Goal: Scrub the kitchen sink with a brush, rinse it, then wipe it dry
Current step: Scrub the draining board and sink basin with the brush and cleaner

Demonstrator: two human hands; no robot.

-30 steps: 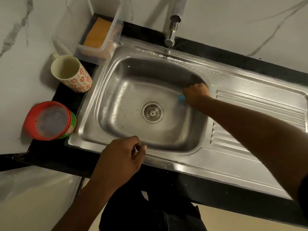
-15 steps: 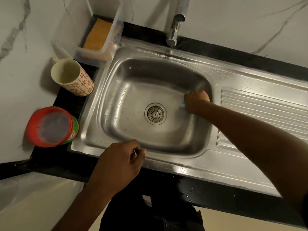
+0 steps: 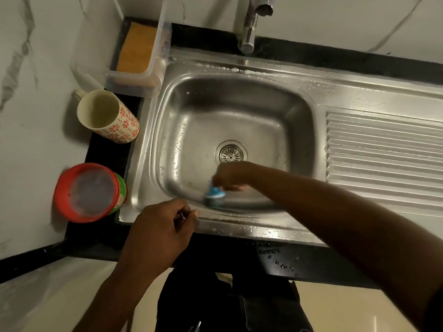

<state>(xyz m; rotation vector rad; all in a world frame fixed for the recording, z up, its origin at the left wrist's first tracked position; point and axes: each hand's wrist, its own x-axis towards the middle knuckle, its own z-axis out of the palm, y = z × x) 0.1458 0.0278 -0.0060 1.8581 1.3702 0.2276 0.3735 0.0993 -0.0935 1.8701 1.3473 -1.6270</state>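
Note:
A stainless steel sink (image 3: 239, 68) with a round drain (image 3: 230, 152) fills the middle of the head view, its rim dotted with water drops. My right hand (image 3: 231, 174) grips a blue and white brush (image 3: 215, 195), blurred by motion, against the basin's near wall below the drain. My left hand (image 3: 160, 232) rests at the sink's front rim with its fingers curled; a thin light sliver shows between thumb and finger, too small to identify.
A tap (image 3: 249, 32) stands behind the basin. A clear plastic box (image 3: 158, 68) with an orange sponge (image 3: 136, 49) sits at the back left. A flowered mug (image 3: 107, 116) and a red-lidded tub (image 3: 90, 192) stand left of the sink. A ribbed drainboard (image 3: 383, 149) lies to the right.
My right hand has carried the brush from the basin's right wall to its near wall below the drain. My left hand has stayed at the front rim.

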